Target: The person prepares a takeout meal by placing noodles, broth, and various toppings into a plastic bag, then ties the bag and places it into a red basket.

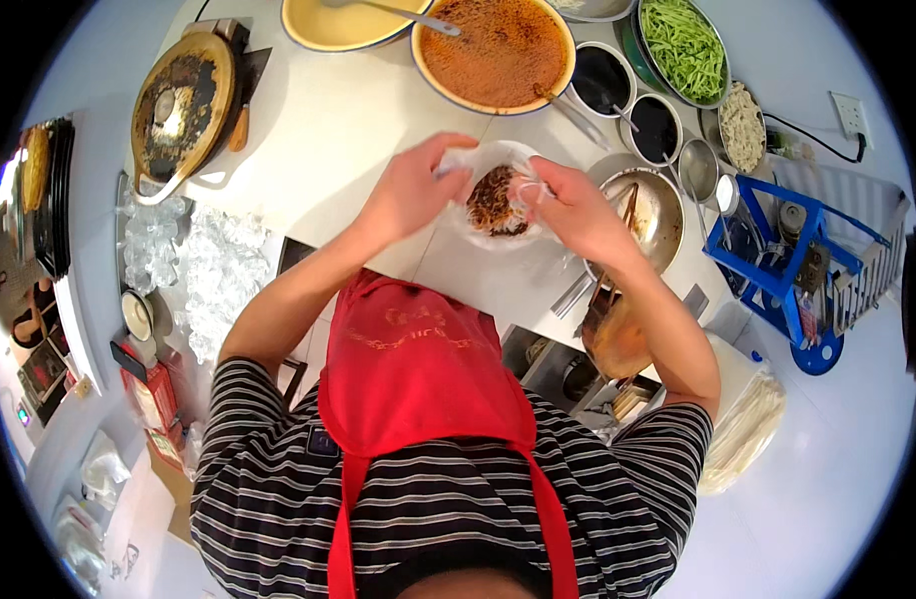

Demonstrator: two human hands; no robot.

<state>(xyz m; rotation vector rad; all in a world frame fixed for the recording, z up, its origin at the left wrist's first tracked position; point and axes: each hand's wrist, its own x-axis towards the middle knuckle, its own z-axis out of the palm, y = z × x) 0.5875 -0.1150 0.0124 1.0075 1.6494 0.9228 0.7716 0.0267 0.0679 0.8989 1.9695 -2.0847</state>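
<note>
A round bowl lined with a clear plastic bag stands on the counter in front of me, with dark brown sauce over pale food inside it. On the bowl's left side, my left hand is at the bag's upper edge, blurred, its fingers bent; its hold is unclear. My right hand pinches the gathered plastic at the bowl's right side. Close to the right forearm lies a steel pan with wooden chopsticks in it.
Beyond the bowl stand a basin of orange-brown sauce, a basin of yellow liquid, two cups of dark liquid and shredded cucumber. A round griddle sits far left, plastic bags below it. A blue rack stands right.
</note>
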